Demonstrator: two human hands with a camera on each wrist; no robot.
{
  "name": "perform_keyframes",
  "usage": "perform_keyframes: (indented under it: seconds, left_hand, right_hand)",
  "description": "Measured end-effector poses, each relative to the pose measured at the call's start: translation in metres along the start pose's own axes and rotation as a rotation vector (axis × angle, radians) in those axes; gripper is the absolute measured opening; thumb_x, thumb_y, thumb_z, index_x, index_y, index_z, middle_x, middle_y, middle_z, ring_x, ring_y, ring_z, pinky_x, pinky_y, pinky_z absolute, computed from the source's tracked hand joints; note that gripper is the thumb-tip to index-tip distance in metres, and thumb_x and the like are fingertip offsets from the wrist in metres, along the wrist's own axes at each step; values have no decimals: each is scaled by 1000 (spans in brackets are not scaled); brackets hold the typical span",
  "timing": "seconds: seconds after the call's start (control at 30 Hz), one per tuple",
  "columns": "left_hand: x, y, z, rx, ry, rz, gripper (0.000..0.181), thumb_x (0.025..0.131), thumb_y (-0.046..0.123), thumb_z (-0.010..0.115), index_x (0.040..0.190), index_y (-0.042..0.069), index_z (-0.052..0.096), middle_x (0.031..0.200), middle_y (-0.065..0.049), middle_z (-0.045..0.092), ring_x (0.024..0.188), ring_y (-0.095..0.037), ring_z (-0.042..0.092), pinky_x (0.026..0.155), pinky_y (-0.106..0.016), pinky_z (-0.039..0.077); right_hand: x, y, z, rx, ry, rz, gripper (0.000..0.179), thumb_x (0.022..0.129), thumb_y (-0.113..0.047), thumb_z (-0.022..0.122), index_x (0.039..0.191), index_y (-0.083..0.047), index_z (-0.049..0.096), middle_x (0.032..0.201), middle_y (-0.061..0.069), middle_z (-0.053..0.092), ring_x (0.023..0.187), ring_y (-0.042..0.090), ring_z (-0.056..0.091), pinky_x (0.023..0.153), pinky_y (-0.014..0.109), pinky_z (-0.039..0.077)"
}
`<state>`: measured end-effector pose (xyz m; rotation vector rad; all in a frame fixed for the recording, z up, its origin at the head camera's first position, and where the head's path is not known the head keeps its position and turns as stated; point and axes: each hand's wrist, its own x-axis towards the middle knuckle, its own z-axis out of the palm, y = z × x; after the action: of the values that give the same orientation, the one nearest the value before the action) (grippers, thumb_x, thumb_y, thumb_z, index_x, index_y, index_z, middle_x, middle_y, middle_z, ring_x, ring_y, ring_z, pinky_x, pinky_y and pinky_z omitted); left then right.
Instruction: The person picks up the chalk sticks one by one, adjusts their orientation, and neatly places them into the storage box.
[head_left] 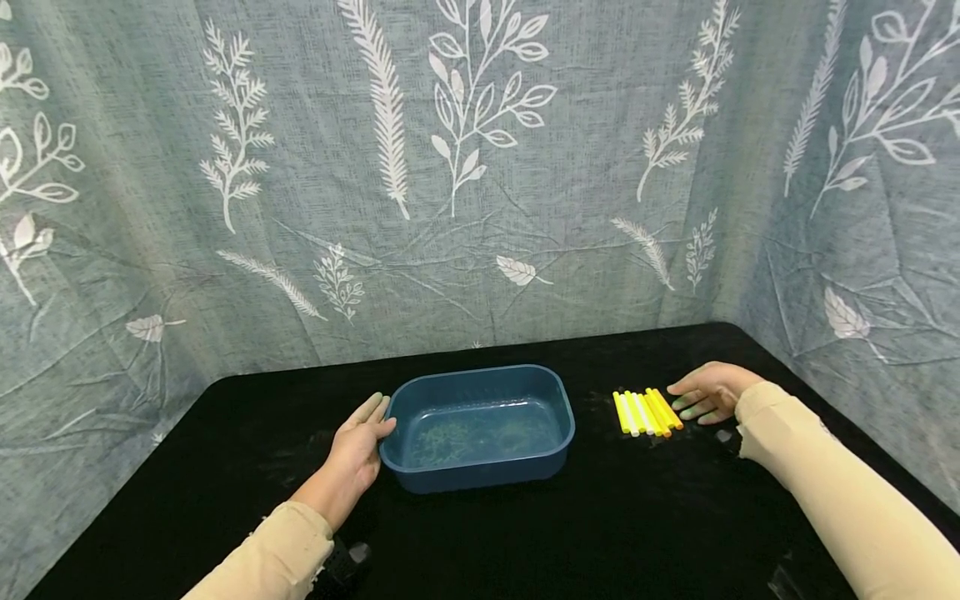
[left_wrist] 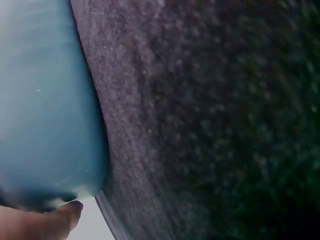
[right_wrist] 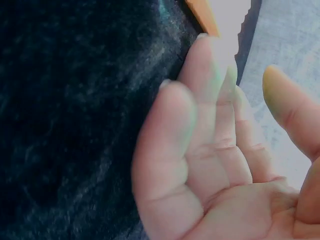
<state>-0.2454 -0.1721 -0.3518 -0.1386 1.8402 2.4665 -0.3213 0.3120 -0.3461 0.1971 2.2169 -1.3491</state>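
A deep blue rectangular plastic basin sits on the black-covered table, its floor streaked with pale dust. My left hand rests against the basin's left end, its fingers fairly straight along the outer wall and the thumb at the rim. In the left wrist view the basin's smooth wall fills the left side, with a fingertip at its lower corner. To the right lies a row of chalk sticks, mostly yellow with some white and orange. Just beyond their right side is my right hand, palm inward, fingers loosely bent, holding nothing.
The black cloth covers the table and bears faint dusty smudges. Behind and on both sides hangs a grey-blue curtain with white leaf prints, close to the table's edges.
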Motion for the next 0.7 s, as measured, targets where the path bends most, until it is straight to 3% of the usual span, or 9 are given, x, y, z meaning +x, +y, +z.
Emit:
perform_keyframes:
  seconds: [0.1,0.33,0.5,0.6,0.7]
  left_hand:
    - [-1,0,0,-20,0,7,64,102,-7,28,154,4,-9,160,-17,-7,146,-29,-6,119,-35,16]
    - [-2,-1,2,-43,-3,18,62,103,-5,24,154,5,-10,160,-15,-8,146,-27,-5,119,-34,15]
    - [-1,-1,1,-34,5,11,61,103,-5,24,154,7,-9,160,-14,-8,146,-27,-6,119,-35,16]
    - [-1,-1,0,-24,0,6,61,104,-4,24,154,8,-10,161,-13,-9,146,-27,-6,119,-35,17]
    - [0,-2,-1,-20,-6,6,61,104,-4,24,154,8,-9,160,-13,-8,146,-27,-5,119,-35,17]
  right_hand:
    - [3,-2,2,-2,-2,11,49,99,-20,55,132,13,41,119,24,61,99,27,61,87,43,53]
    - [5,-1,6,-6,14,18,54,95,-19,61,133,15,42,136,37,40,110,36,52,88,43,53]
    - [7,-4,10,-84,42,48,42,94,-22,64,119,10,53,108,22,54,93,27,53,79,36,55]
    - [9,-8,13,-131,73,73,30,93,-22,65,105,4,56,91,12,53,81,22,51,73,32,55]
    - [10,-10,15,-147,104,93,26,93,-22,66,98,2,55,85,10,50,76,21,50,71,30,54]
